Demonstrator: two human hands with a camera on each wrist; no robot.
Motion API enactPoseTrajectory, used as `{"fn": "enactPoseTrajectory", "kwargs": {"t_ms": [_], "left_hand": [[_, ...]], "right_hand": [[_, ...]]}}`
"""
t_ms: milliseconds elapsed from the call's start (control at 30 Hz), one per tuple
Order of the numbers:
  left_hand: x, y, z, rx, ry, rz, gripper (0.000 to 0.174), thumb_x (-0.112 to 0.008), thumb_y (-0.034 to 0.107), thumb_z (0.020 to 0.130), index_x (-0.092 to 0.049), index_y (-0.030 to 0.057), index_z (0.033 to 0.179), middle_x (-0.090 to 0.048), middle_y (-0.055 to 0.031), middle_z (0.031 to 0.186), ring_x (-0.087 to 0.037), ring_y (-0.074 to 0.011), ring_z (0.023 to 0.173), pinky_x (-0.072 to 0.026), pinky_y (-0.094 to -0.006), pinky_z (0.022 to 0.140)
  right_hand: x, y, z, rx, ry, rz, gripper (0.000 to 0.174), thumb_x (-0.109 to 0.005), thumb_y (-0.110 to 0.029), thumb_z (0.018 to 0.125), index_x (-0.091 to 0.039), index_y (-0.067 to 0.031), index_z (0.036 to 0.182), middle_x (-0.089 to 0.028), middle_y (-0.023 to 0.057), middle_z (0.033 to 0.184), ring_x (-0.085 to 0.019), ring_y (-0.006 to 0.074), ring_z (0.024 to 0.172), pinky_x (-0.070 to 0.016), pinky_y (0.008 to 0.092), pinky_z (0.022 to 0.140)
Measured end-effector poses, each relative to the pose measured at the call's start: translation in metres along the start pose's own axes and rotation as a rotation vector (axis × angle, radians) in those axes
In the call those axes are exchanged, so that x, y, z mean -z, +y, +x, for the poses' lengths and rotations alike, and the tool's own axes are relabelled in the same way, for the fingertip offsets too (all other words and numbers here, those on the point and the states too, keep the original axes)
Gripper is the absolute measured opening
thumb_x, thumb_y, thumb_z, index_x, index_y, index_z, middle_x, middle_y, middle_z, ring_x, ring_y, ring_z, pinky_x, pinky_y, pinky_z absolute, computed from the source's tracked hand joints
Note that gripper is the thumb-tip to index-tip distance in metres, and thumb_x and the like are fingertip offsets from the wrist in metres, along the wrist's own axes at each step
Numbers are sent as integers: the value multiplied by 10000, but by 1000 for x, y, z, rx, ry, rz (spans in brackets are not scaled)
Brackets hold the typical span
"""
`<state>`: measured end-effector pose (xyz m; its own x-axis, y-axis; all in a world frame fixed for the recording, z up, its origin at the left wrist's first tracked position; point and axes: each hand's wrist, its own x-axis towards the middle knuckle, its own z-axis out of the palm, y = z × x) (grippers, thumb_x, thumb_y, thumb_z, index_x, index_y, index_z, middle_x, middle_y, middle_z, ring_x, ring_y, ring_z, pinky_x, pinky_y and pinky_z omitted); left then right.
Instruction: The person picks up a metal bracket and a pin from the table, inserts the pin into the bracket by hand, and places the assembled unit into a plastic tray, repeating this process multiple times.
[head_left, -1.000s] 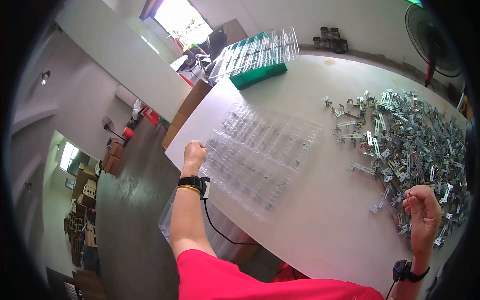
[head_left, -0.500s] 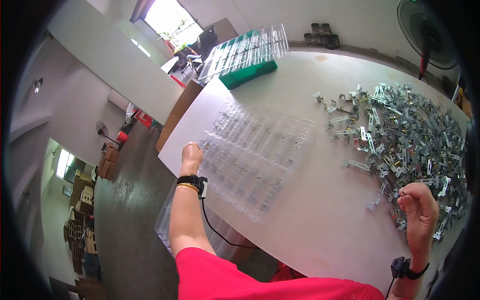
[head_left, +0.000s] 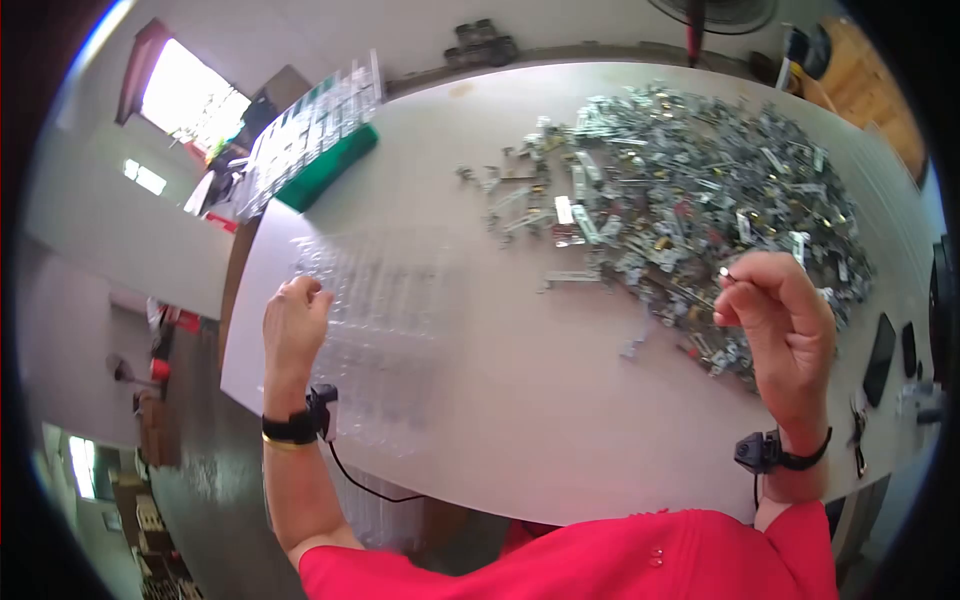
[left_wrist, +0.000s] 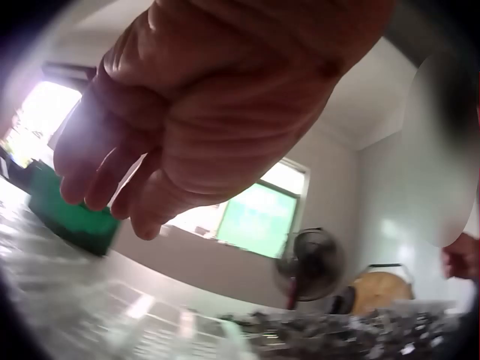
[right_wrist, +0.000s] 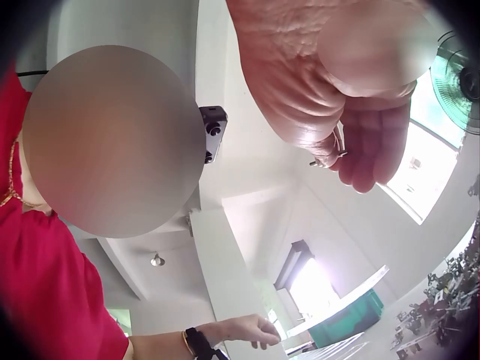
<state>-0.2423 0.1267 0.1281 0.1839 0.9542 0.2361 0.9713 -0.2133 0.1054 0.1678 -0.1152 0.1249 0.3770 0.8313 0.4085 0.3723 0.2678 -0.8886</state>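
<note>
White walls are framing a bright window point(head_left: 195, 95) at the far left, beyond a pale counter point(head_left: 540, 410). Near the counter's far left corner, a green bin point(head_left: 335, 165) is sitting under clear divided plastic. Just nearer, the person's left hand point(head_left: 295, 325) is hovering by the left edge of some clear plastic trays point(head_left: 385, 390), which are lying on the counter; its grip is staying relaxed, fingers loosely bent, holding nothing visible. Whether the fingertips are touching the plastic cannot be told. Farther right, a pile of metal parts point(head_left: 720, 190) is sprawling across the counter, with a fan point(head_left: 710, 13) standing behind. At the pile's near right side, the right hand point(head_left: 785, 330) is lifting a small metal piece point(head_left: 725, 273), its grip closing thumb against finger around it. Rightmost, a dark-handled tool point(head_left: 858, 437) and a flat black object point(head_left: 880, 360) are lying near the counter's edge.
</note>
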Motion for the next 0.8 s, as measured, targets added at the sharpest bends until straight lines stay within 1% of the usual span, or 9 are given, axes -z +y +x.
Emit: {"fn": "enactPoseTrajectory", "kwargs": {"t_ms": [67,133,167,200,233,300,367,567,800], "left_hand": [[10,74,-19,-235,63,-262,169,-706,103,873,-711,-31,975,-707,-181,864,-690,-269,765,-536,-355,708],[19,136,-39,-378,-43,-438,155,-708,95,899,-705,-10,1013,-695,-150,943,-677,-232,809,-531,-337,708],[28,165,-50,-411,-117,-436,162,-713,101,901,-703,-8,1020,-693,-141,955,-681,-227,815,-532,-334,717],[24,185,-56,-509,-135,-497,160,-722,128,896,-702,25,1016,-675,-165,974,-675,-323,777,-525,-403,705],[16,200,-59,-627,-108,-504,163,-730,86,888,-703,6,1028,-692,-137,967,-700,-249,845,-538,-344,713],[5,234,-69,-715,-179,-624,138,-710,110,881,-641,20,959,-637,-161,916,-645,-362,836,-506,-428,728],[-16,258,-74,-760,-226,-648,185,-742,141,886,-640,4,956,-643,-152,898,-656,-310,769,-516,-396,679],[-91,278,-93,-708,-264,-487,394,-754,310,883,-517,10,981,-599,-155,889,-621,-361,881,-495,-439,753],[-111,275,-94,-525,-468,-532,322,-760,209,852,-521,15,946,-618,-168,878,-620,-373,849,-488,-459,716]], "right_hand": [[3,-4,4,39,16,48,54,-628,-40,999,-632,9,1022,-637,32,943,-605,70,757,-500,219,700],[8,-7,4,102,63,32,64,-636,-44,997,-634,7,1037,-639,29,941,-601,61,749,-495,209,684],[11,-9,3,99,75,26,64,-636,-44,997,-634,7,1037,-639,29,941,-601,61,749,-495,209,684],[13,-12,3,107,85,31,62,-634,-40,997,-635,7,1037,-639,29,940,-600,60,748,-494,207,679],[16,-13,2,115,97,37,60,-631,-36,997,-637,7,1038,-639,29,940,-600,59,746,-493,206,675],[20,-16,2,131,116,51,56,-631,-25,992,-638,10,1034,-640,34,934,-598,58,744,-489,207,667],[26,-20,2,163,116,71,55,-639,-13,981,-641,12,1029,-640,39,915,-597,61,743,-481,208,658],[39,-18,2,227,97,29,92,-626,-13,989,-637,26,1072,-637,69,978,-575,73,744,-479,221,661],[37,-11,7,248,33,19,59,-628,-4,984,-633,29,1033,-638,58,923,-573,74,725,-460,225,630]]}}
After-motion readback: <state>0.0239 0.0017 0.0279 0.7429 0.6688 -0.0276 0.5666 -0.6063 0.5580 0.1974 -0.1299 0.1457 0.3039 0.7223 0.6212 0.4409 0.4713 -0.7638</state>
